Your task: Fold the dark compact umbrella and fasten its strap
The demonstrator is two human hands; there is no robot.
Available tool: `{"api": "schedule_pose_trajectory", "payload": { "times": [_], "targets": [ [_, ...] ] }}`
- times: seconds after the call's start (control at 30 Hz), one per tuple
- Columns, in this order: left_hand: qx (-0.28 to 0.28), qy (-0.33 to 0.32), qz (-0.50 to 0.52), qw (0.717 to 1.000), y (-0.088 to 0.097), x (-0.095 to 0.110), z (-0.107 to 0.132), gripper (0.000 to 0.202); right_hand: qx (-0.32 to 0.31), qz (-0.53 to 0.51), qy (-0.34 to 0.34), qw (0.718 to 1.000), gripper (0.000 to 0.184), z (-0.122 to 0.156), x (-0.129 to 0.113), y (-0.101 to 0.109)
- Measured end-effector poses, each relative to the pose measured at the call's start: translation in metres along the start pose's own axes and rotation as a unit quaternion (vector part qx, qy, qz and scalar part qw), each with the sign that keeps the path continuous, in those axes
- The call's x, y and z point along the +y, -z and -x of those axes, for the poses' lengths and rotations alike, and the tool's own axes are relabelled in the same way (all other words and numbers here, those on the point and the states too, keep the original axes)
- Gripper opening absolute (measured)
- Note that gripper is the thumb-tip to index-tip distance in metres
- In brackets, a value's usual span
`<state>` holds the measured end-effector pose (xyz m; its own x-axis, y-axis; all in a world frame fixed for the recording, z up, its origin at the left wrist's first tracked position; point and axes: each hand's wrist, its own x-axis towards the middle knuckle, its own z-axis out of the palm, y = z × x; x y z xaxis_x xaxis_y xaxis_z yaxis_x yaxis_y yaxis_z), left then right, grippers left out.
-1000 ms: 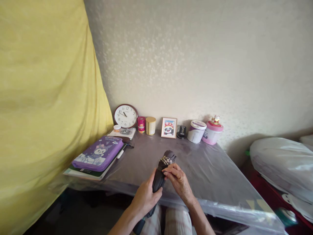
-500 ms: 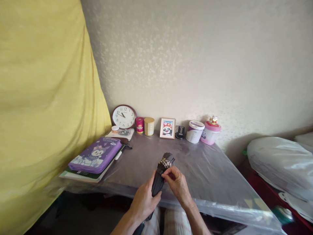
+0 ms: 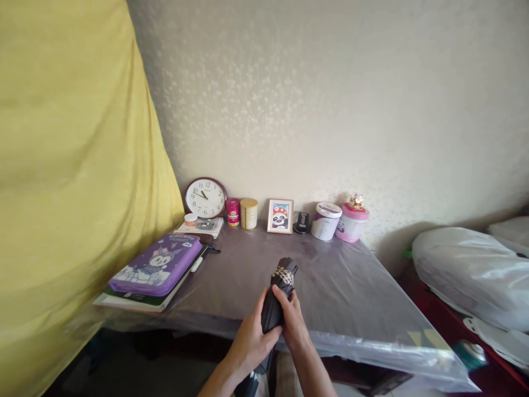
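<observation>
A folded black umbrella (image 3: pixel 273 311) with a light patterned band near its upper end is held in front of me, tilted away over the table's front edge. My left hand (image 3: pixel 254 336) wraps around its middle from the left, the thumb lying across the front. On the other side, my right hand (image 3: pixel 291 320) grips the umbrella just below the patterned band, its thumb on top and fingers hidden behind. Below my left hand, the umbrella's lower end runs down toward my lap, partly covered by my wrist.
The table (image 3: pixel 351 298) has a clear plastic cover. At left, a purple case (image 3: pixel 159 264) lies on books. Along the wall stand a clock (image 3: pixel 205 197), a red can (image 3: pixel 232 212), a yellow can (image 3: pixel 248 214), a picture frame (image 3: pixel 280 216) and tubs (image 3: pixel 326 221).
My right hand has gone from pinching at the umbrella's right side to wrapping around it. The umbrella has shifted slightly right and the view has turned a little.
</observation>
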<state>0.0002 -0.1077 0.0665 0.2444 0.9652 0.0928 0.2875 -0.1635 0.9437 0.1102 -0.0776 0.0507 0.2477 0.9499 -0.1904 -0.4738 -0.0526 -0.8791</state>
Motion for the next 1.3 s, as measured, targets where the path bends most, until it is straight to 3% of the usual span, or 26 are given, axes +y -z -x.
{"api": "schedule_pose_trajectory", "payload": {
  "times": [0.1, 0.2, 0.3, 0.4, 0.47, 0.53, 0.73, 1.0, 1.3],
  "targets": [
    [-0.062, 0.085, 0.142, 0.984, 0.003, 0.005, 0.006, 0.076, 0.003, -0.058, -0.048, 0.997, 0.038, -0.002, -0.005, -0.003],
    [-0.189, 0.191, 0.289, 0.919, 0.005, 0.003, 0.013, 0.069, -0.002, -0.069, -0.079, 0.994, 0.034, -0.003, -0.012, -0.001],
    [-0.212, 0.207, 0.343, 0.891, 0.001, -0.002, 0.018, 0.058, -0.038, -0.073, -0.084, 0.993, 0.035, -0.003, -0.015, 0.002],
    [-0.167, 0.210, 0.278, 0.922, -0.004, -0.005, 0.018, 0.054, -0.081, -0.066, -0.064, 0.992, 0.036, -0.003, -0.013, 0.004],
    [-0.120, 0.214, 0.210, 0.947, -0.006, -0.005, 0.017, 0.055, -0.078, -0.053, -0.048, 0.994, 0.037, -0.005, -0.010, 0.005],
    [-0.097, 0.223, 0.180, 0.953, -0.007, -0.005, 0.016, 0.057, -0.058, -0.042, -0.036, 0.997, 0.039, -0.009, -0.006, 0.007],
    [-0.100, 0.229, 0.238, 0.939, -0.002, -0.009, 0.018, 0.056, -0.031, -0.067, -0.040, 0.996, 0.041, -0.018, 0.003, 0.017],
    [-0.122, 0.233, 0.196, 0.945, -0.003, -0.017, 0.025, 0.058, -0.015, -0.076, -0.089, 0.993, 0.042, -0.026, 0.015, 0.030],
    [-0.100, 0.216, 0.022, 0.971, -0.006, -0.038, 0.034, 0.074, 0.012, -0.060, -0.061, 0.996, 0.049, -0.029, 0.028, 0.036]
  ]
}}
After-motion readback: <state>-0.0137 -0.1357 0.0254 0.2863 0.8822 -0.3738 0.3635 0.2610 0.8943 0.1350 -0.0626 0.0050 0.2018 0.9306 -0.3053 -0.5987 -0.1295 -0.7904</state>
